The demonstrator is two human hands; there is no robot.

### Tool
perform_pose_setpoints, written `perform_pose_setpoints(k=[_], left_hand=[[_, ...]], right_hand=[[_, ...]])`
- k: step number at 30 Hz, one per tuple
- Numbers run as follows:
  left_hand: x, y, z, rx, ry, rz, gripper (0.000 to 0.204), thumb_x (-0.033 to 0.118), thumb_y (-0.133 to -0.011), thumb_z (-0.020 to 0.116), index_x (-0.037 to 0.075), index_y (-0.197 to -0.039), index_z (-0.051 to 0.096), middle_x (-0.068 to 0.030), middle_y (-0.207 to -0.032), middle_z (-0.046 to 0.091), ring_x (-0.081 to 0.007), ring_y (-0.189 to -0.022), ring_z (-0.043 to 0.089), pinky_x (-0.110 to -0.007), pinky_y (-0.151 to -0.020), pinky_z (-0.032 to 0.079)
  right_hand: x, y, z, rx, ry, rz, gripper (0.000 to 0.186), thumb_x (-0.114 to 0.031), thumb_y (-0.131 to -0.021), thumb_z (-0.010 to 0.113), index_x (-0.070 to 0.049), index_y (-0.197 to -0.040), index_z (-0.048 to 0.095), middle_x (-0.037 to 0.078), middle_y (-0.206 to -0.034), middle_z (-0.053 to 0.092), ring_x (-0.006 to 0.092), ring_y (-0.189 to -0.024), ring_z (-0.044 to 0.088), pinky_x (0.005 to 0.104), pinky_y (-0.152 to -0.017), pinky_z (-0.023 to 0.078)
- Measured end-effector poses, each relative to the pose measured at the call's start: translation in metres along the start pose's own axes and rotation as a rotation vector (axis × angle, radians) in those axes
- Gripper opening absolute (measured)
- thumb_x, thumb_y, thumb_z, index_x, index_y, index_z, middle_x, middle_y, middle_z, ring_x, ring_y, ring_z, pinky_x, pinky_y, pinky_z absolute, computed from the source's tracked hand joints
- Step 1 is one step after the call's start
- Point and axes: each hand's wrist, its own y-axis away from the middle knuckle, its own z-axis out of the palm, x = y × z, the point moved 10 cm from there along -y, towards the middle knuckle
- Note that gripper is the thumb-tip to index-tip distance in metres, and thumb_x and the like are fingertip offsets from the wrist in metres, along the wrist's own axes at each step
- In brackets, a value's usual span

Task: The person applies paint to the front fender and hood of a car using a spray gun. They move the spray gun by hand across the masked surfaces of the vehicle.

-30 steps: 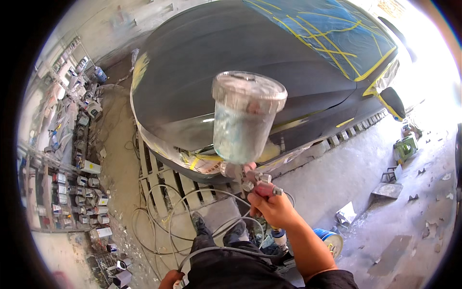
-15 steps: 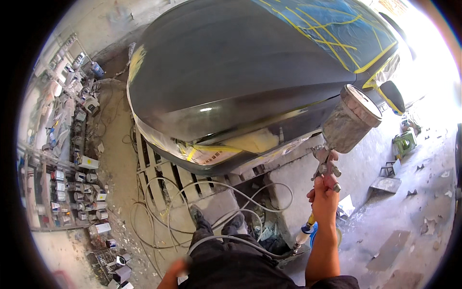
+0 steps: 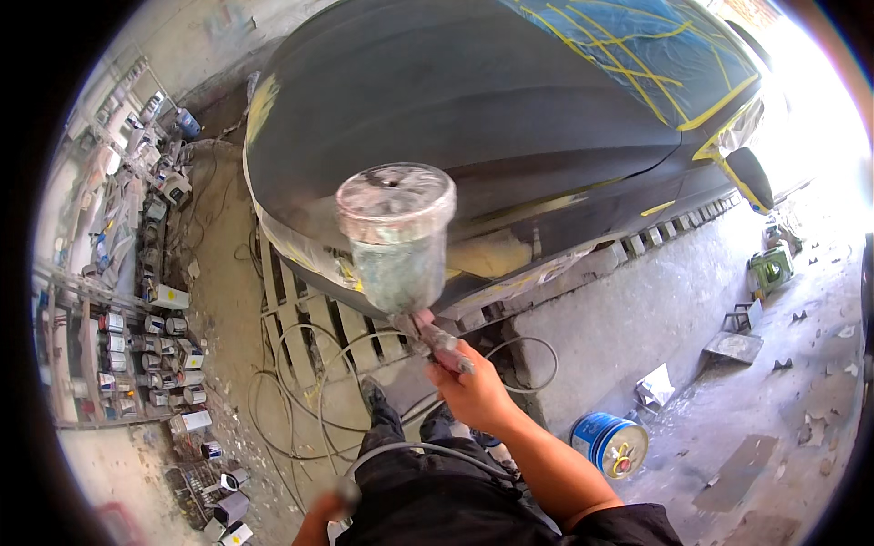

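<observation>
My right hand [image 3: 473, 387] is wrapped round the handle of a spray gun [image 3: 435, 341] topped by a paint-smeared cup [image 3: 398, 241]. The gun is held in front of a dark grey car hood [image 3: 382, 118], near its front corner; the cup hides part of the bumper and headlight area. At the lower edge, my left hand [image 3: 339, 499] is blurred and closed at the end of a grey air hose [image 3: 428, 446] that arcs across my waist. Blue masking film [image 3: 628, 45] with yellow tape covers the windshield.
Loops of hose [image 3: 319, 391] lie by my feet, over a slatted pallet [image 3: 300, 314]. A blue bucket [image 3: 596, 441] stands at right. Shelves of paint cans [image 3: 150, 359] line the left. A green canister [image 3: 769, 270] and a small stool [image 3: 733, 346] are farther right.
My right hand has swung the spray gun leftward, from beside the fender to before the car's front corner. The blue bucket is now uncovered. My left hand has barely moved.
</observation>
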Motion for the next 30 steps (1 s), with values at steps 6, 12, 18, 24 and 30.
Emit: perform_pose_setpoints(k=[6,12,18,24,30], left_hand=[[-0.034,-0.015,0.014,0.044,-0.086,-0.052,0.040,0.040,-0.077,0.063,0.004,-0.093,0.067,-0.0155,-0.085,0.067,-0.0289,-0.078,0.065,-0.043,-0.072,0.051],[0.014,-0.012,-0.014,0.136,-0.172,0.066,0.044,0.041,-0.076,0.060,0.000,-0.090,0.067,-0.0203,-0.085,0.065,-0.0318,-0.083,0.065,-0.042,-0.073,0.048],[0.015,-0.046,-0.028,0.155,-0.284,0.059,0.046,0.041,-0.075,0.059,-0.003,-0.088,0.066,-0.0238,-0.083,0.065,-0.0336,-0.083,0.066,-0.041,-0.073,0.048],[-0.018,-0.059,-0.025,-0.020,-0.104,0.151,0.027,0.028,-0.079,0.058,0.003,-0.086,0.067,-0.0168,-0.082,0.065,-0.0288,-0.077,0.063,-0.040,-0.069,0.049],[-0.045,-0.049,-0.057,-0.085,-0.068,-0.234,0.034,0.029,-0.081,0.061,-0.002,-0.093,0.066,-0.0184,-0.082,0.065,-0.0263,-0.075,0.066,-0.039,-0.064,0.053]], right_hand=[[0.011,0.002,-0.040,0.193,0.010,-0.001,0.015,-0.014,-0.089,0.057,-0.005,-0.096,0.048,0.001,-0.068,0.051,0.0095,-0.055,0.051,0.0264,-0.050,0.044],[0.020,0.053,-0.152,0.546,-0.107,0.117,0.015,-0.021,-0.092,0.055,-0.008,-0.086,0.049,0.001,-0.057,0.052,0.0085,-0.045,0.049,0.0227,-0.040,0.037],[0.023,0.106,-0.221,0.833,-0.024,0.205,0.014,-0.018,-0.093,0.053,-0.004,-0.098,0.055,0.002,-0.068,0.055,0.0083,-0.049,0.052,0.0223,-0.042,0.039],[0.075,0.099,-0.164,0.718,-0.186,0.132,0.020,-0.020,-0.094,0.050,-0.007,-0.103,0.063,0.001,-0.057,0.057,0.0048,-0.045,0.045,0.0204,-0.041,0.033],[0.093,0.057,-0.068,0.296,-0.246,0.054,0.009,-0.006,-0.086,0.057,0.000,-0.092,0.061,0.002,-0.060,0.057,0.0096,-0.052,0.052,0.0240,-0.048,0.041]])
